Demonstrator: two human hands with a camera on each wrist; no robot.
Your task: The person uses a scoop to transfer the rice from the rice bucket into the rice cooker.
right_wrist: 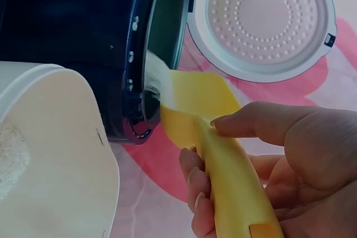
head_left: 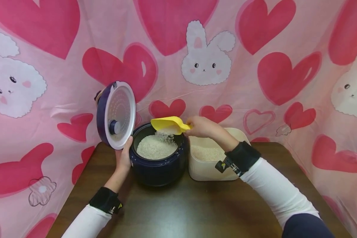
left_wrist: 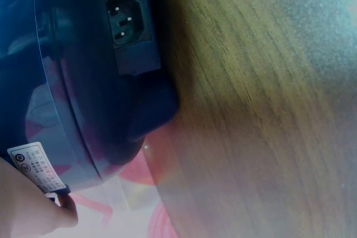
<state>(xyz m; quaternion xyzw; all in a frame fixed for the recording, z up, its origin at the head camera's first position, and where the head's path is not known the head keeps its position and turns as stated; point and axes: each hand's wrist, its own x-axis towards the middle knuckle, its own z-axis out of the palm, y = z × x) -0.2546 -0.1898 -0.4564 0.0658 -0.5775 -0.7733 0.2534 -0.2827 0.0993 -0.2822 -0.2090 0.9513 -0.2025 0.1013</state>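
Note:
My right hand point(head_left: 201, 127) grips the handle of a yellow scoop point(head_left: 166, 123) tilted over the rice cooker point(head_left: 157, 172). White rice point(head_left: 156, 147) spills from the scoop onto a heap inside the pot. In the right wrist view my thumb lies on top of the yellow handle, with the fingers curled beneath. My left hand point(head_left: 123, 158) holds the lower edge of the raised lid point(head_left: 120, 109), its thumb on the near side; the other fingers are mostly hidden. A power socket point(left_wrist: 127, 19) and a label point(left_wrist: 38, 166) show on the cooker in the left wrist view.
A cream-coloured bin point(head_left: 214, 172) holding rice stands directly right of the cooker. Both stand on a dark wooden table point(head_left: 172, 211). Behind hangs a pink cloth point(head_left: 172, 82) with hearts and rabbits.

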